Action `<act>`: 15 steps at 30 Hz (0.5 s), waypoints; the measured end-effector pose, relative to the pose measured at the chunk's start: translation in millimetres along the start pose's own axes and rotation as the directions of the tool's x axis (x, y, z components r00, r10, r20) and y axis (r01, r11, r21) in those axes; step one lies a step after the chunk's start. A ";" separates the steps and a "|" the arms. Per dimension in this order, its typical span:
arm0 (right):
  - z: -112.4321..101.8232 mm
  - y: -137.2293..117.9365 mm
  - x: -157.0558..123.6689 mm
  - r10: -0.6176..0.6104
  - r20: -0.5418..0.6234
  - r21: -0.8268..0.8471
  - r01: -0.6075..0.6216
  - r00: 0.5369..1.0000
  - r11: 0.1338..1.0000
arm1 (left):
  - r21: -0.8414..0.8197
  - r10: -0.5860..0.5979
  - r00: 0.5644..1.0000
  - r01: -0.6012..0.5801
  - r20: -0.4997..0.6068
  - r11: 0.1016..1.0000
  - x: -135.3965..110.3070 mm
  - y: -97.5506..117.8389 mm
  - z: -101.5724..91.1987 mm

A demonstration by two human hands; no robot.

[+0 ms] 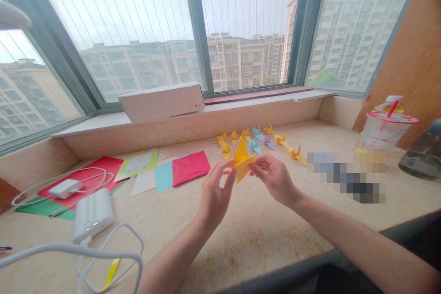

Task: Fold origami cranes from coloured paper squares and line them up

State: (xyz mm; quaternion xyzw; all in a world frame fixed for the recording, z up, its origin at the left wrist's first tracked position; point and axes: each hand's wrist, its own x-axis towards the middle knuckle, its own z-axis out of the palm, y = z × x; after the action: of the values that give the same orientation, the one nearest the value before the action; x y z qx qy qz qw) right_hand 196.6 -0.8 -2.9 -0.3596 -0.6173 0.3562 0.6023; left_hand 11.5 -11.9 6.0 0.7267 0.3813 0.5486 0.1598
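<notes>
Past white cable [113,243], left hand [213,195] and right hand [275,180] pinch orange crane [241,160]

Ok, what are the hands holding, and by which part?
A yellow folded paper piece, held by both hands: the left hand pinches its lower left edge, the right hand pinches its right flap.

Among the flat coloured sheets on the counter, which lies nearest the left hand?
The pink sheet: rightmost of the row, just left of the left hand, which pinches the orange folded paper. The light blue sheet and red sheet lie farther left.
</notes>
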 end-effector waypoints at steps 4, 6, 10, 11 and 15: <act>0.2 -0.4 1.6 0.033 0.033 0.086 -0.036 0.999 0.996 | -0.032 -0.075 0.996 0.074 -0.037 0.997 -0.8 -0.5 0.1; -0.1 -1.5 2.4 0.041 0.039 0.109 -0.045 0.998 0.993 | -0.043 -0.060 0.997 0.058 -0.052 0.997 -1.5 0.5 -0.1; -0.2 -4.1 2.5 0.070 0.083 0.115 -0.080 0.994 0.990 | -0.057 -0.055 0.998 0.053 -0.040 0.997 -3.0 2.5 -0.1; 0.0 -4.6 1.9 0.078 0.095 0.115 -0.089 0.992 0.989 | -0.066 -0.065 0.997 0.062 -0.038 0.996 -3.1 2.8 0.2; 2.2 -6.0 -2.3 0.093 0.097 0.142 -0.106 0.991 0.984 | -0.120 -0.141 0.990 0.137 -0.029 0.983 -1.3 2.2 2.2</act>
State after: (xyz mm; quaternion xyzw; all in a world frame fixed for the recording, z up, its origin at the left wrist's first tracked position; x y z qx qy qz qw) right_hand 194.4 -5.7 1.2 -0.3283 -0.5973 0.4460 0.5801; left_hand 14.2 -13.9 5.8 0.6774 0.4008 0.5711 0.2332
